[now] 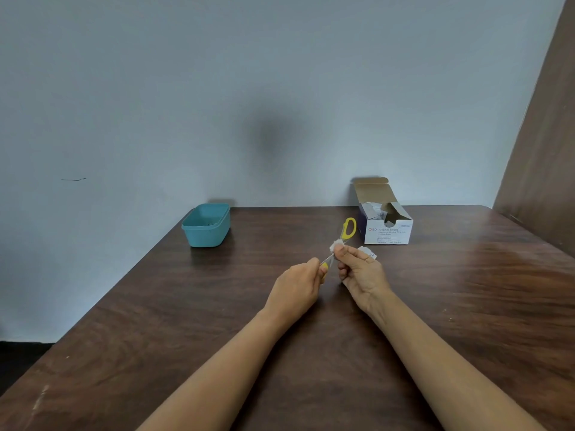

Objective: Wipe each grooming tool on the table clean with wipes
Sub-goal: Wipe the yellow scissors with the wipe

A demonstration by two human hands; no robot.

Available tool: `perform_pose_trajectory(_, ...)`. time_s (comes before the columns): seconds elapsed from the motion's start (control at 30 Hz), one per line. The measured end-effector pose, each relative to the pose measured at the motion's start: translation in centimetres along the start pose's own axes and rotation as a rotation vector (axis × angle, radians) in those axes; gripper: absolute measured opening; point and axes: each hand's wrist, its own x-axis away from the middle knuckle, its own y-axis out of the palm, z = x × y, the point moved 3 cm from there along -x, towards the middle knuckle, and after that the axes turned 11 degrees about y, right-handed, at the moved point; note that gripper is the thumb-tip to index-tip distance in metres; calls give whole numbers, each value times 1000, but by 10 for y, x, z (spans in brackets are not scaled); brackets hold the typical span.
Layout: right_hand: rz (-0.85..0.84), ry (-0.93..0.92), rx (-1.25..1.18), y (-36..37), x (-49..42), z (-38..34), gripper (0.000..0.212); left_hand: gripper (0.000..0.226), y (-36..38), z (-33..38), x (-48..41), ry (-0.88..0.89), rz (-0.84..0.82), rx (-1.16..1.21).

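My left hand (298, 286) grips the near end of a pair of yellow-handled scissors (348, 229), held above the middle of the table; one yellow loop points away toward the box. My right hand (357, 269) pinches a small white wipe (337, 244) against the scissors just below that loop. A torn white wipe wrapper (368, 251) sticks out behind my right fingers. The blades are mostly hidden by the wipe and my fingers.
An opened white box of alcohol swabs (387, 230) stands at the back right of the brown wooden table (155, 306). A teal plastic tub (207, 225) sits at the back left near the wall. A brown panel (541, 135) rises along the right edge.
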Motion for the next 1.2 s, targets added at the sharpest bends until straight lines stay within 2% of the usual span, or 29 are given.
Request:
perform_pose_trajectory(0.13, -44, 45, 44, 1, 0, -1, 4, 34, 1, 0, 1, -4, -6, -59)
perform_pose_trajectory(0.33, 101, -32, -64, 0, 1, -1, 4, 34, 4, 6, -2, 28, -26, -85)
perform_pose_trajectory(0.43, 139, -55, -164, -3, 0, -2, 11, 33, 7, 9, -3, 37, -41, -118)
perform_pose_trajectory(0.6, 55, 7, -36, -2, 0, -2, 2, 33, 5, 6, 0, 14, -24, -127)
perform_pose_trajectory(0.73, 45, 27, 20, 0, 2, -4, 3, 34, 4, 5, -1, -13, -33, -109)
perform_pose_trajectory(0.93, 146, 9, -122, 0, 4, -5, 9, 34, 5, 10, -3, 14, -39, -86)
perform_pose_trajectory(1.07, 59, 88, -105, -2, 3, -9, 6, 34, 5, 8, -2, 4, -34, -76)
perform_pose_trajectory(1.2, -60, 150, 58, -3, 5, -10, 6, 32, 4, 3, 1, -8, 15, -30)
